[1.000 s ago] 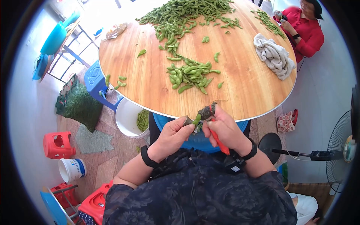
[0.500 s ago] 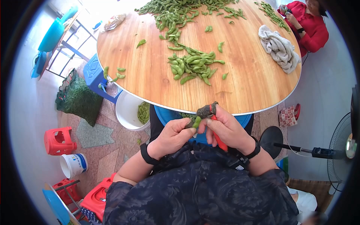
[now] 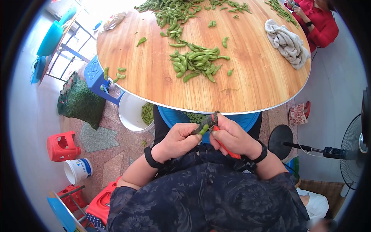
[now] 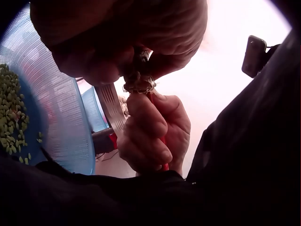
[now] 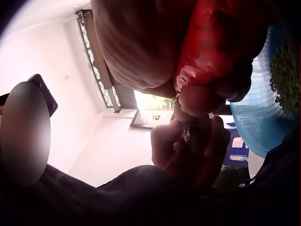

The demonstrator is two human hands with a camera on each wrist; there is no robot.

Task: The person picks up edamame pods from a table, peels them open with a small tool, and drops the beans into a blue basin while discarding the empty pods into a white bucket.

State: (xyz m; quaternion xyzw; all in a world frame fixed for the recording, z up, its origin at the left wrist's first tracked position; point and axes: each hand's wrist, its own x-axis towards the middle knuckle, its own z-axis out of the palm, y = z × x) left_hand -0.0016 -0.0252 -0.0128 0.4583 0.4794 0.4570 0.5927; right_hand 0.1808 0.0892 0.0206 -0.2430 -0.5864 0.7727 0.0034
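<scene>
Over the lap, both hands meet close together in the head view. My left hand pinches a green soybean pod between thumb and fingers; a dark covering shows at its thumb tip. Against the pod's end is my right hand, which grips a red handle in its curled fingers. A dark wrap with a red band covers a finger of that hand. The handle's working end is hidden. Beneath the hands sits a blue mesh basket with loose green beans in it.
On the round wooden table lie a small heap of pods, a larger pile and a crumpled towel. A white bucket stands left, a fan right. Another person in red sits across.
The hands drew together half a second ago and have since stayed close, the pod now angled beside the wrapped finger. The head view has tilted down, so the table sits higher in it.
</scene>
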